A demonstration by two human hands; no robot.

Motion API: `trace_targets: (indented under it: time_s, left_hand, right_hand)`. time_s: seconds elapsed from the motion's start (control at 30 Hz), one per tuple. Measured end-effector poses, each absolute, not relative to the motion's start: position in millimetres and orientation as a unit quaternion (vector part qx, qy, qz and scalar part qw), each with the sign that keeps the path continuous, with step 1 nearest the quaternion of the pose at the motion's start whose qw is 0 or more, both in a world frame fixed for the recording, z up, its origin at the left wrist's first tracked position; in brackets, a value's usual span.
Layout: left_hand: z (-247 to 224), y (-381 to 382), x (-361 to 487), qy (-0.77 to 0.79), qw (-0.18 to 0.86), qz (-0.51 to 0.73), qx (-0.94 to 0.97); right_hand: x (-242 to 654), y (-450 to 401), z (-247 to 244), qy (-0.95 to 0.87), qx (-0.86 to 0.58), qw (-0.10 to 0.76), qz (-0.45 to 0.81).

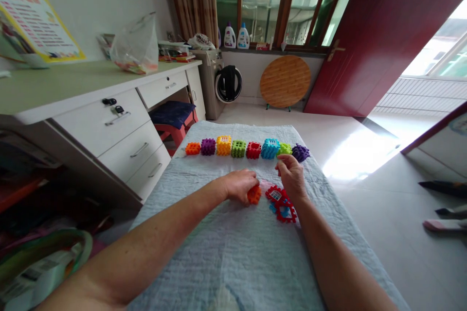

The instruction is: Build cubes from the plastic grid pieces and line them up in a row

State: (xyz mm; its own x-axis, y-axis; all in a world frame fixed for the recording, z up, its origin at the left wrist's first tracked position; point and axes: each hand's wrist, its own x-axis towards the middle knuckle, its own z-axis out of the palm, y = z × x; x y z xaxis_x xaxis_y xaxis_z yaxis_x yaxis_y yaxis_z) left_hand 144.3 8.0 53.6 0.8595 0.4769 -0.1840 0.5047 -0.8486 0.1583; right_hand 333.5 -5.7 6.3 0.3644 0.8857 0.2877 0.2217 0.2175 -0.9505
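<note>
My left hand [241,186] is closed round an orange interlocking block [254,195] low over the cloth. Part of that block is hidden behind the fingers. Farther right, my right hand [292,175] has its fingers curled together in front of a lime green block [285,148]; whatever is in them, if anything, cannot be made out. Below it lie loose red window and frame pieces [286,212] with blue pieces [273,207] partly under them. Across the back stands a row of built cubes, among them a yellow cube [224,146], a red cube [253,150] and a blue cube [270,148].
A pale blue cloth [204,257] covers the table under both arms. To the left are a white desk [120,126] with drawers and a stool [173,114]. A washing machine [209,82] and a round wooden board [285,81] stand beyond. At right is a red door [368,34].
</note>
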Motion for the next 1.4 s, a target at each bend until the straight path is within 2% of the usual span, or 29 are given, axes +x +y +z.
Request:
trace_targets:
  time_s: [0.27,0.4,0.57,0.7,0.93,1.4]
  left_hand:
    - [61.3,8.3,159.0,0.240,0.081,-0.092,0.963]
    - [57.2,3.5,151.9,0.254,0.082,-0.058,0.962]
    - [54.0,2.4,97.1,0.303,0.118,0.042,0.945]
    - [57.6,20.6,21.6,0.416,0.107,0.088,0.899]
    - [68.1,89.4,-59.3,0.547,0.031,0.035,0.836]
    - [68.4,163.8,-40.7,0.516,0.053,-0.068,0.852]
  right_hand:
    - [329.3,-8.1,8.5,-0.531,-0.561,0.582,0.254]
    - [329.8,-9.5,9.5,-0.551,-0.562,0.567,0.243]
    - [324.7,-13.7,8.3,-0.598,-0.553,0.530,0.235]
    - [320.0,-14.8,4.1,-0.620,-0.558,0.503,0.225]
    - [318.2,-16.2,2.9,-0.654,-0.563,0.464,0.197]
    - [318.1,-19.9,6.7,-0.679,-0.579,0.424,0.156]
